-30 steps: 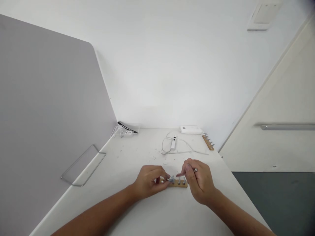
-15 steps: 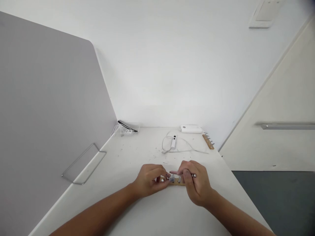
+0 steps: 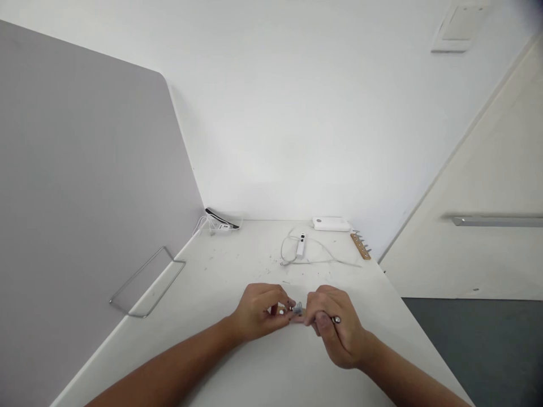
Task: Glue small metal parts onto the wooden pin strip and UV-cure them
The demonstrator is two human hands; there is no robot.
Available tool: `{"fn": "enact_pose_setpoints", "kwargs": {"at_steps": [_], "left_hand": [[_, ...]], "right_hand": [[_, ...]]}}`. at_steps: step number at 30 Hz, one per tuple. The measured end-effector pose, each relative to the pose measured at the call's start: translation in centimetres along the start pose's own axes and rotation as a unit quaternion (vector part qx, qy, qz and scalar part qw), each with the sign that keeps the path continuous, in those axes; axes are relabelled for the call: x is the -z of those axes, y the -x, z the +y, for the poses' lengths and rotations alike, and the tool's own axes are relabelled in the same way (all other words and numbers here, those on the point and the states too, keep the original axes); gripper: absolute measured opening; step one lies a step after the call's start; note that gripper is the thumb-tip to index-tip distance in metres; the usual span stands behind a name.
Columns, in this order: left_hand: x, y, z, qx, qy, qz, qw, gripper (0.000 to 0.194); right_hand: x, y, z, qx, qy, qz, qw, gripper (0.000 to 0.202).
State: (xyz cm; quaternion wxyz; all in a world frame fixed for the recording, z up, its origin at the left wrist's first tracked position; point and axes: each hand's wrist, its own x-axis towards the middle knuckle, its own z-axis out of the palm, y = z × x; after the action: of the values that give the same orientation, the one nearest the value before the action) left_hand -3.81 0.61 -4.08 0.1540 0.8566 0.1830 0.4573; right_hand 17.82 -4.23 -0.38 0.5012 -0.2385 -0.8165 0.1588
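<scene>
My left hand [image 3: 263,312] is closed around the left part of a small wooden strip with metal hooks [image 3: 301,312], thumb in front and fingertips behind. A grey metal hook [image 3: 297,308] stands up just right of those fingertips. My right hand [image 3: 337,325] is curled around a thin, shiny metal rod [image 3: 336,319]; only its rounded end shows, beside the thumb, so its kind is unclear. The right index finger stretches left along the near side of the strip. Both hands hide much of the strip.
A similar wooden hook strip [image 3: 360,246] lies at the table's right edge. Farther back are a white device [image 3: 301,246], a thin cable [image 3: 339,260], a white box [image 3: 331,224] and a clear tray [image 3: 227,220]. A wire loop [image 3: 146,282] sticks out from the left panel.
My right index finger has moved from above the strip down to its near side, and the right hand has dropped slightly. My left hand stays in place.
</scene>
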Motion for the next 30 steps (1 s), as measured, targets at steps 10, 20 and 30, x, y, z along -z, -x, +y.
{"fn": "enact_pose_setpoints", "kwargs": {"at_steps": [10,20,30], "left_hand": [[0.1,0.1,-0.1,-0.009,-0.003,-0.001,1.0,0.013],[0.2,0.1,0.0,-0.005,-0.001,-0.009,1.0,0.012],[0.2,0.0,0.1,-0.007,-0.006,-0.009,1.0,0.009]], "right_hand": [[1.0,0.3,1.2,-0.087,0.063,0.007,0.994,0.025],[0.3,-0.4,-0.7,0.069,0.042,0.036,0.996,0.024],[0.9,0.6,1.0,-0.099,0.07,0.047,0.992,0.029]]}}
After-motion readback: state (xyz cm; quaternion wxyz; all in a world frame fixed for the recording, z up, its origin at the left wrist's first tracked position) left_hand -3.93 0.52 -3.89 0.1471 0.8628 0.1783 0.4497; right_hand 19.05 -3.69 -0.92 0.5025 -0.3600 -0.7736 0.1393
